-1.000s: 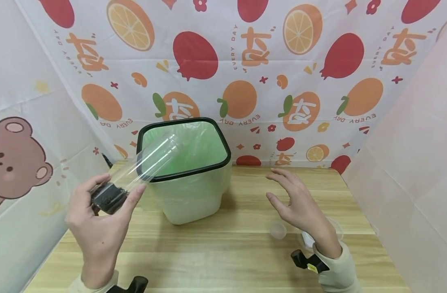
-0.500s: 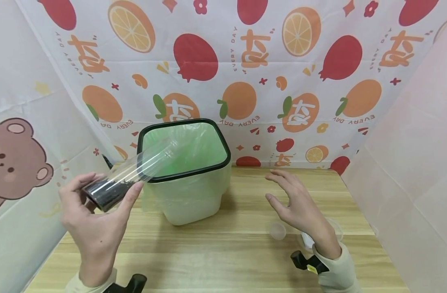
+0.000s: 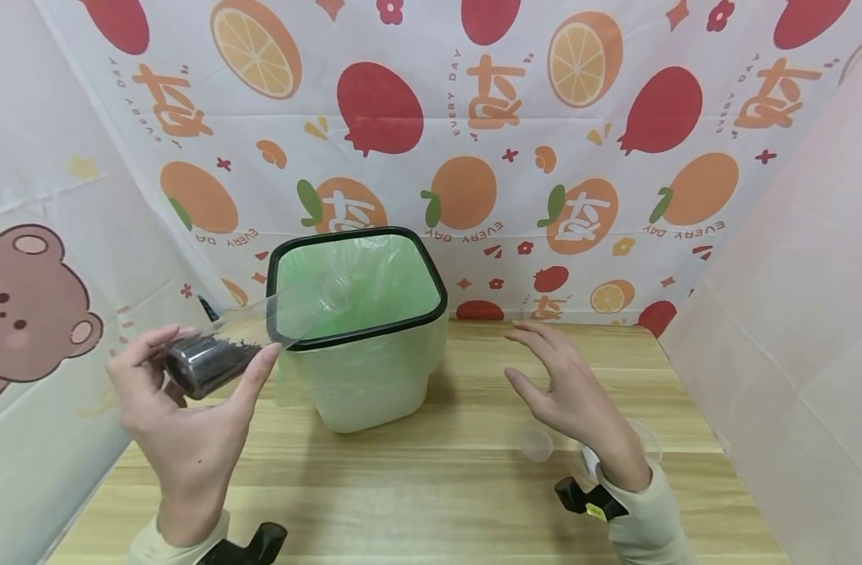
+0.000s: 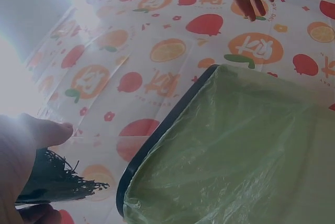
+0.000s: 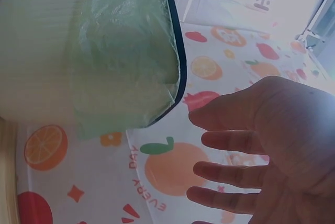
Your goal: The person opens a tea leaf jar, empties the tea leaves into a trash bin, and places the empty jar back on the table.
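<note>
My left hand (image 3: 187, 439) grips a clear cylindrical container (image 3: 250, 323) by its base end, thumb on the near side. It lies tilted, its far end over the opening of a bin (image 3: 367, 388) lined with a thin green bag. Dark thin strands (image 3: 219, 362) like dried leaves are packed at the held end; the left wrist view shows loose strands (image 4: 78, 182) pointing toward the bin. My right hand (image 3: 575, 392) hovers to the right of the bin, fingers spread and holding nothing. In the right wrist view, the bin's bag (image 5: 125, 51) lies beyond those fingers.
A small translucent disc (image 3: 536, 445) lies on the wooden table (image 3: 402, 502) near my right hand. A clear round item (image 3: 648, 441) with something white sits partly hidden behind the right wrist. Fruit-printed cloth (image 3: 459, 118) hangs behind the bin, with pale sheets at both sides.
The clear container has turned in my left hand and its base has shifted slightly left. The dark strands now spread farther along it than a second ago. My right hand has barely moved.
</note>
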Demonstrator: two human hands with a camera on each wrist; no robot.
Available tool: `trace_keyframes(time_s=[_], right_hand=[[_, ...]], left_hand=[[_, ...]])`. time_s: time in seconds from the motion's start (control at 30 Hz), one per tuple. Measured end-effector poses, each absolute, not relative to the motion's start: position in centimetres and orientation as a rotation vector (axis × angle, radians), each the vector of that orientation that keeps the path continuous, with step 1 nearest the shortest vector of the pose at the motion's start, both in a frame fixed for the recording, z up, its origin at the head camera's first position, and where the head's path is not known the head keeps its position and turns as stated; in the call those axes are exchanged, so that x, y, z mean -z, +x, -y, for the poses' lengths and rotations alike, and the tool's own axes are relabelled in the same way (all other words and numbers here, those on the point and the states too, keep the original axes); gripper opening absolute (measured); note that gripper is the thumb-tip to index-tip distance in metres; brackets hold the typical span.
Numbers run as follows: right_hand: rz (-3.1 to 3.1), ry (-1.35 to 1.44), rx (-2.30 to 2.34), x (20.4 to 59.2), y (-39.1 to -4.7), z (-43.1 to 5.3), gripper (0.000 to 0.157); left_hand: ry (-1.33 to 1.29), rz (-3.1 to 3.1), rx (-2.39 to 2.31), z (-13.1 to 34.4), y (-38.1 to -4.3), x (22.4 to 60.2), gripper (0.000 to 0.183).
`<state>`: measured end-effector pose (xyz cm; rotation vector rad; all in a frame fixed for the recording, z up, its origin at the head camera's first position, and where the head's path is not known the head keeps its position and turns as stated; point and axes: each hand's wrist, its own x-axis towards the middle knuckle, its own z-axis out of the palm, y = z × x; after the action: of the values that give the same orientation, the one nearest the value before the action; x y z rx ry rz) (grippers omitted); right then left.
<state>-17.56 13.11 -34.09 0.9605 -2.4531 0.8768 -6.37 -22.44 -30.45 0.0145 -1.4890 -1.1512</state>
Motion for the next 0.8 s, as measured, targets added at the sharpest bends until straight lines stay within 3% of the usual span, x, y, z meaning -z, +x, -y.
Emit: trace_keyframes(time_s=[0.8], right_hand=[[2.321,1.105,-0.928,32.6,-18.2,-9.8,0.049]], left_hand=[[-0.072,1.425,1.175,22.3,-8.0,29.5,0.078]])
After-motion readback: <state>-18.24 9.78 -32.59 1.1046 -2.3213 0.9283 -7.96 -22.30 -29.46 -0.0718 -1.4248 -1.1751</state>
